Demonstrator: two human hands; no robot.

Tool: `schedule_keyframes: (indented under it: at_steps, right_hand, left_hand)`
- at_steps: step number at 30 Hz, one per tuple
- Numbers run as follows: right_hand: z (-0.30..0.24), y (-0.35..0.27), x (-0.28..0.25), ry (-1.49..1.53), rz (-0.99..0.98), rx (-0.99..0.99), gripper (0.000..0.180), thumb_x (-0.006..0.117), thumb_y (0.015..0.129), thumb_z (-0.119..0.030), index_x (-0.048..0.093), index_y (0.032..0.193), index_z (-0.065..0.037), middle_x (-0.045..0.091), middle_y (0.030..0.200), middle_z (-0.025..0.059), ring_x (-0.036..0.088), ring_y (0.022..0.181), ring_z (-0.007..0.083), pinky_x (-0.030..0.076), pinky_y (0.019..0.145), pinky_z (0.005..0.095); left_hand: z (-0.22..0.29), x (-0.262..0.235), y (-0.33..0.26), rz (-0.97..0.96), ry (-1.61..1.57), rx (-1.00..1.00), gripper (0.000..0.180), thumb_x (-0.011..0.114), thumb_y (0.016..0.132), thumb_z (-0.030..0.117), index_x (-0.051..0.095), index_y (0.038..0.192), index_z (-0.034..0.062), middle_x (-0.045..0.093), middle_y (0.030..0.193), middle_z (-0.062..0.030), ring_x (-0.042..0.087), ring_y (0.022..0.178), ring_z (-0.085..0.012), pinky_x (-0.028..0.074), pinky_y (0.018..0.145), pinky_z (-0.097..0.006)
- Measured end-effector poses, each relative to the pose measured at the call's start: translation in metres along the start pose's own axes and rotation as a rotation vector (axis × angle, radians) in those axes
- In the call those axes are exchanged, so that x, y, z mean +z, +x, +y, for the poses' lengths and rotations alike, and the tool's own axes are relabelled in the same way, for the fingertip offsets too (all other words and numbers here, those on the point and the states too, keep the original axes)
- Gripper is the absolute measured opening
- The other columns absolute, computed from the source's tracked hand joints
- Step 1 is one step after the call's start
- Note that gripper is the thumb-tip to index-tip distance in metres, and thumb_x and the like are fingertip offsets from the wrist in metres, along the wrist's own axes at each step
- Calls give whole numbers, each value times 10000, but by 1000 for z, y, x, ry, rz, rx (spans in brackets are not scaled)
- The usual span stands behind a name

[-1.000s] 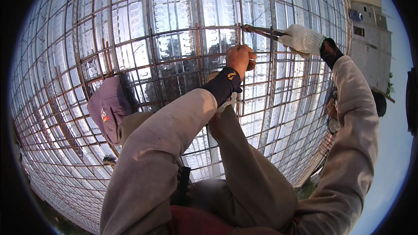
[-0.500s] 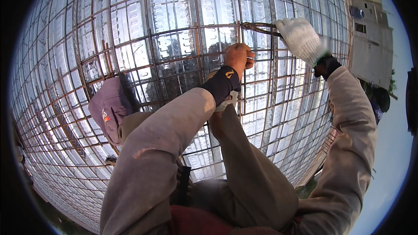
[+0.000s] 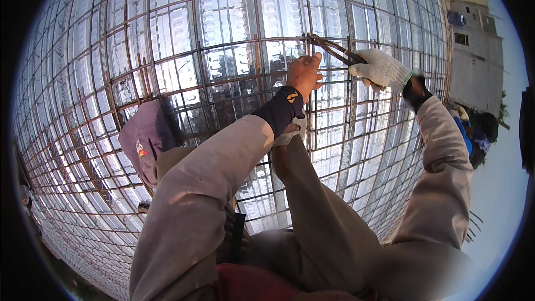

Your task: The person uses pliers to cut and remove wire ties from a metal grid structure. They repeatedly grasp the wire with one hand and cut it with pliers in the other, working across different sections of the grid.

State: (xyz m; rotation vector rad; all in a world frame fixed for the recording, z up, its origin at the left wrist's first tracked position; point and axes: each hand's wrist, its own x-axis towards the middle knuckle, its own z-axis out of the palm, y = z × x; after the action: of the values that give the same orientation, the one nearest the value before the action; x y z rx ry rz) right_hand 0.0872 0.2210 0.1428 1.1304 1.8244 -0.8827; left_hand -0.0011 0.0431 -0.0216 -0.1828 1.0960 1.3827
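My left hand (image 3: 303, 74) is bare, with a dark cuff at the wrist. It rests beside a crossing of the rebar grid (image 3: 254, 61), thumb stretched out and the other fingers slightly bent and apart; nothing shows in it. My right hand (image 3: 384, 69), in a white knitted glove, is closed round the handles of pincers (image 3: 333, 48). The pincers' jaws are at a rebar crossing just above my left thumb, and their handles stand somewhat apart. Whether the jaws grip any tie wire is too small to tell.
Ribbed shiny metal decking (image 3: 231, 19) lies under the grid. My bent leg (image 3: 320, 206) is between my arms, and a purple cloth (image 3: 146, 136) covers my other knee at left. Another person (image 3: 478, 134) and a grey building (image 3: 476, 61) are at far right.
My right hand has moved down a little, tilting the pincers, and their handles have spread apart. My left thumb has stretched up toward the jaws.
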Motion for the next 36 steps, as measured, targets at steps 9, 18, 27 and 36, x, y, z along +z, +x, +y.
schedule_keyframes:
  at_steps: [9,18,27,36]
  right_hand:
    - [36,-45,101,343,165,-113,492,599,1023,-155,609,1499,-28,682,872,78,710,823,171,577,751,367]
    - [145,-142,214,1237,-53,0,770,712,947,-112,442,1663,-19,704,1370,142,735,1040,204,592,1003,376]
    - [266,-106,401,660,807,557,545,624,959,-149,625,1504,-126,774,1161,226,761,1065,399,581,926,489]
    - [249,-74,424,393,947,666,501,666,1018,-318,657,1454,-69,761,1195,294,726,1158,473,570,995,568]
  left_hand:
    - [-6,-6,-12,-76,75,-74,334,609,1164,330,697,1064,23,779,834,-115,735,622,-191,608,532,-374]
    - [-4,25,-20,33,71,-94,360,522,1201,348,692,1120,41,752,904,-85,757,749,-212,635,645,-364]
    - [-24,61,-47,-175,195,-101,353,506,1211,347,676,1159,42,752,954,-81,752,816,-190,633,728,-346]
    - [-22,57,-46,-249,312,-92,405,477,1219,362,654,1300,6,710,1142,-117,725,1029,-252,609,938,-414]
